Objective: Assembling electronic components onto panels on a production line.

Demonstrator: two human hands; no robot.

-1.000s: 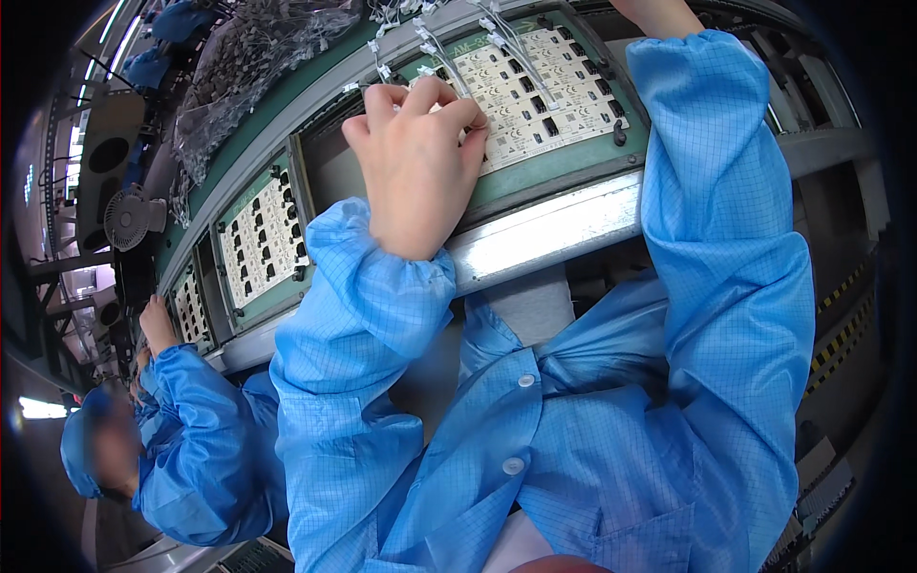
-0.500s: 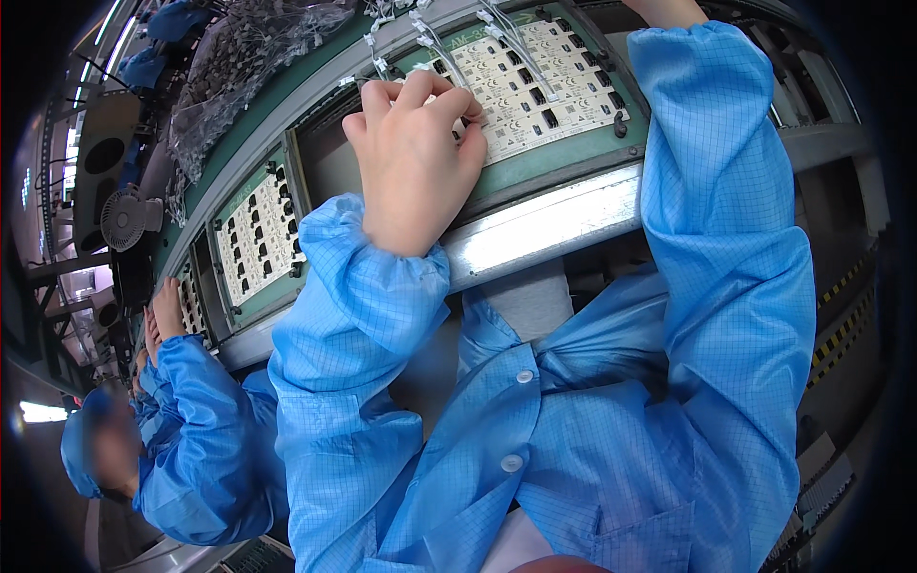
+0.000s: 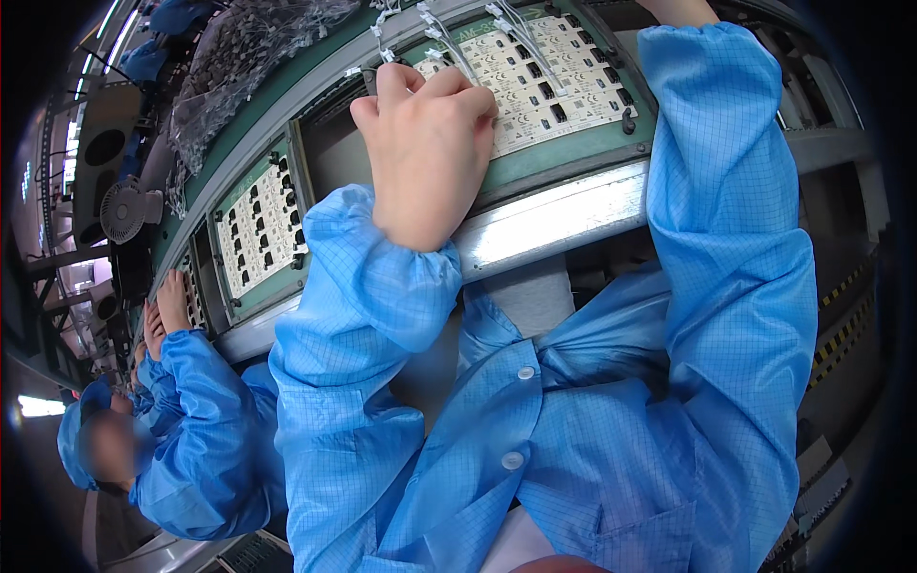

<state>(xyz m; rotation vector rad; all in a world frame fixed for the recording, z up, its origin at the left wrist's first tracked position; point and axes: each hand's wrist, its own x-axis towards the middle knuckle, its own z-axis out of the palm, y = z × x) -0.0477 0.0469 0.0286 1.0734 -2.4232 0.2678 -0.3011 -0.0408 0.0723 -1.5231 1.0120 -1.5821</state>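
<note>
- Curling in half-closed, the left hand (image 3: 427, 148) now hides its thumb; any grip cannot be told.
- Beneath it, the white circuit panel (image 3: 521, 98) sits in its green frame (image 3: 573, 149); handling there seems ongoing.
- Right hand (image 3: 682, 10): cropped, state unseen.

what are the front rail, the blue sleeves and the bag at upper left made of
Front rail: probably bare metal, satin, given its bright glare. Blue sleeves: likely woven synthetic, slightly glossy, with fine grid lines. Bag: seemingly clear plastic film, crinkled and glinting.
</note>
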